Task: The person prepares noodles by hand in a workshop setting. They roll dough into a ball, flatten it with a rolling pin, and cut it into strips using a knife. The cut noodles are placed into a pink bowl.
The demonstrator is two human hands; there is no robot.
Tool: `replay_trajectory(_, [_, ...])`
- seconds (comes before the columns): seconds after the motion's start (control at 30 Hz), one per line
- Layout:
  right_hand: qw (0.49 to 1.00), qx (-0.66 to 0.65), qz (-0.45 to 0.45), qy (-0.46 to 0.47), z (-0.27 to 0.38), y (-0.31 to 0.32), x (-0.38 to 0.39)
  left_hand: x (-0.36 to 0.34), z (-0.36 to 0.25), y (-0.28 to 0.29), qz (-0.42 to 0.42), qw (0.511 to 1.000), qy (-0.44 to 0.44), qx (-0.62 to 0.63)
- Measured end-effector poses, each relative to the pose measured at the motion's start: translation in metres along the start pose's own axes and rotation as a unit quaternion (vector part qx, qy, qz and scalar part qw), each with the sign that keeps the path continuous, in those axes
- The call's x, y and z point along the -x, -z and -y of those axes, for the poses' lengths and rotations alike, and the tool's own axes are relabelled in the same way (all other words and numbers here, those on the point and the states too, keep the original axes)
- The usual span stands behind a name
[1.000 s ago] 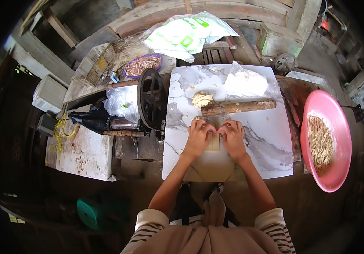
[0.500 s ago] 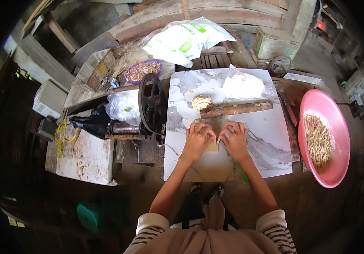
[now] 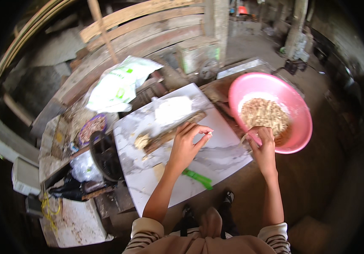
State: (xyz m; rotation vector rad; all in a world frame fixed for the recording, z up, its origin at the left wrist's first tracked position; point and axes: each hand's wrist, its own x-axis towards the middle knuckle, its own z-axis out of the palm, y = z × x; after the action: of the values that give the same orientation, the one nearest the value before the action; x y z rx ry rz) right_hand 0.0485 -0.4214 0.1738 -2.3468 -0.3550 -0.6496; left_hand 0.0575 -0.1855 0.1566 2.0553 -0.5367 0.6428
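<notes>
My left hand (image 3: 186,142) hovers above the marble-patterned board (image 3: 228,163), thumb and forefinger pinched on a small pale bit that looks like dough. At the near-left rim of the pink basin (image 3: 298,112), my right hand (image 3: 263,146) is closed on a thin pale dough strip (image 3: 244,138). Inside the basin lies a heap of similar dough strips (image 3: 266,115). A flat piece of dough (image 3: 159,171), partly behind my left forearm, rests on the board near a green-handled tool (image 3: 198,178). Beyond it are a dough lump (image 3: 141,141) and a wooden roller (image 3: 158,143), partly hidden by my left hand.
White powder in a clear bag (image 3: 173,109) sits on the board's far side. Left of the board stands a dark wheel (image 3: 105,156). A purple-rimmed basket (image 3: 93,128) and a white-green sack (image 3: 124,82) lie farther back. A wooden box (image 3: 199,54) stands behind.
My view has turned right. Both hands have left the cut dough on the board; the right has reached the basin with a strip, and the left has lifted. The green-handled tool is now exposed.
</notes>
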Motion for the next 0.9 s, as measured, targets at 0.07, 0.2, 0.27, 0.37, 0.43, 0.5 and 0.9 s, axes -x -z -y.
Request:
replay_trajectory(0.07, [0.998, -0.020, -0.020, -0.049, -0.034, 0.027, -0.006, -0.026, -0.009, -0.037, 0.021, 0.999, -0.026, 0.018])
replay_trajectory(0.2, [0.999, 0.009, -0.001, -0.044, -0.110, 0.068, -0.025, -0.068, -0.030, -0.118, 0.065, 0.996, -0.039, 0.038])
replay_trajectory(0.27, [0.999, 0.025, 0.019, -0.043, -0.156, 0.074, -0.043, -0.093, -0.030, -0.158, 0.095, 0.994, -0.043, 0.043])
replay_trajectory(0.37, [0.994, 0.065, 0.064, -0.056, -0.210, 0.079, -0.070, -0.122, -0.019, -0.221, 0.125, 0.992, -0.024, 0.025])
replay_trajectory(0.43, [0.993, 0.100, 0.060, -0.034, -0.232, 0.076, -0.091, -0.141, -0.010, -0.252, 0.108, 0.993, -0.038, -0.022])
replay_trajectory(0.5, [0.989, 0.134, 0.059, -0.010, -0.260, 0.067, -0.110, -0.161, 0.002, -0.282, 0.099, 0.992, -0.041, -0.073])
replay_trajectory(0.9, [0.997, 0.033, 0.066, -0.009, -0.287, 0.079, -0.153, -0.156, -0.012, -0.245, 0.096, 0.987, -0.008, -0.131])
